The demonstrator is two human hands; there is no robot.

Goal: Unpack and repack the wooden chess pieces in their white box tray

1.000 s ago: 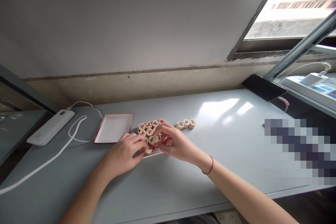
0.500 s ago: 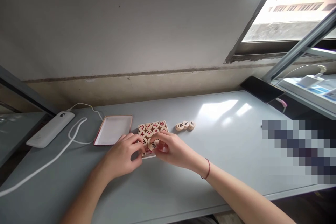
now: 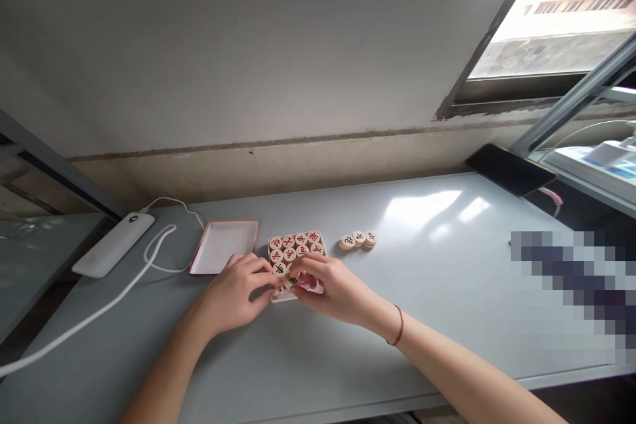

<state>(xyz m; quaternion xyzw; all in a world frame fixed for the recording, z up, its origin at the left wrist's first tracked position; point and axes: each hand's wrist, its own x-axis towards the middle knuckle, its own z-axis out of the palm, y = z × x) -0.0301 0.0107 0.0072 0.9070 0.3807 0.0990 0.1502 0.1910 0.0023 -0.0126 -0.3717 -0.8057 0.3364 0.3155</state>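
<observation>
Round wooden Chinese chess pieces (image 3: 289, 254), marked in red and black, sit in rows in a shallow white box (image 3: 283, 299). My right hand (image 3: 338, 285) reaches over the box from the right. Its thumb and fingers pinch a tilted black-marked Chinese chess piece (image 3: 293, 281) above the near row. At the box's near left corner is my left hand (image 3: 242, 291), with its fingertips and thumb closed about the edge of another piece (image 3: 279, 291), mostly hidden. A black-marked piece (image 3: 279, 269) lies just beyond the left fingertips. My right hand covers part of the box's right side.
Several loose chess pieces (image 3: 358, 238) are stacked right of the box. An upturned box lid (image 3: 226, 248) lies to the left. Farther left are a white power bank (image 3: 114, 245) and a white cable (image 3: 116, 291). A dark phone or tablet (image 3: 511, 169) leans at the back right.
The view has shifted slightly, so the desk items appear farther right. My right hand's piece has tilted and sits lower in the box. The left hand stays at the box's near left corner.
</observation>
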